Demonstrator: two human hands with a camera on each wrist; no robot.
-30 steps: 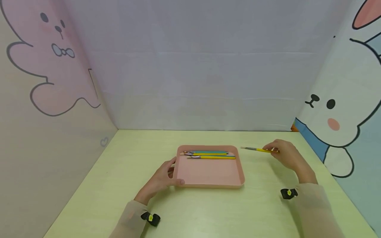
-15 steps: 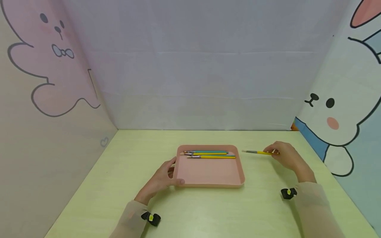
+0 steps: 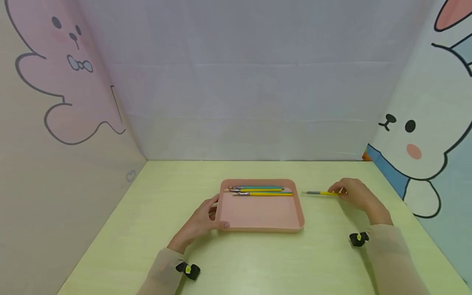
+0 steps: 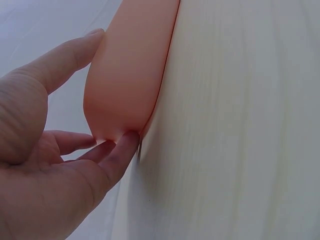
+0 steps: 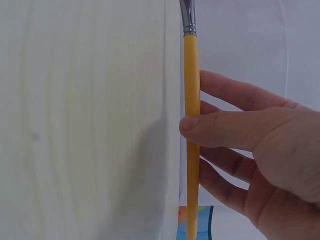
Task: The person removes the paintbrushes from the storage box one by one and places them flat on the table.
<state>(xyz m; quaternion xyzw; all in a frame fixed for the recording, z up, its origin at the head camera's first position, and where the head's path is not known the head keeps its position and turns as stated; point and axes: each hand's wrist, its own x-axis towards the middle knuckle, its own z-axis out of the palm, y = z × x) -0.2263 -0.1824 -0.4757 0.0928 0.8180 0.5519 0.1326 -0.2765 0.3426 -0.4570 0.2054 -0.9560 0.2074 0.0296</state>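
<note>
A yellow-handled paintbrush (image 5: pixel 191 75) with a metal ferrule is pinched between the thumb and fingers of my right hand (image 3: pixel 357 194). In the head view it lies roughly level, bristles to the left, a little right of the pink tray (image 3: pixel 258 215). My left hand (image 3: pixel 200 219) grips that tray at its left side. The left wrist view shows the thumb on the rim and fingertips against the tray wall (image 4: pixel 125 75). Several paintbrushes (image 3: pixel 262 190), yellow and teal, lie side by side along the tray's far part, bristles to the left.
The pale wooden table (image 3: pixel 254 262) carries the tray near its middle. A plain white cloth wall (image 3: pixel 254 82) stands behind it. Side panels bear cartoon drawings, a pink figure (image 3: pixel 73 102) on the left and a white rabbit (image 3: pixel 416 143) on the right.
My right hand has come slightly down and nearer in the head view, and the paintbrush has swung closer to level. The left hand and tray have stayed about still.
</note>
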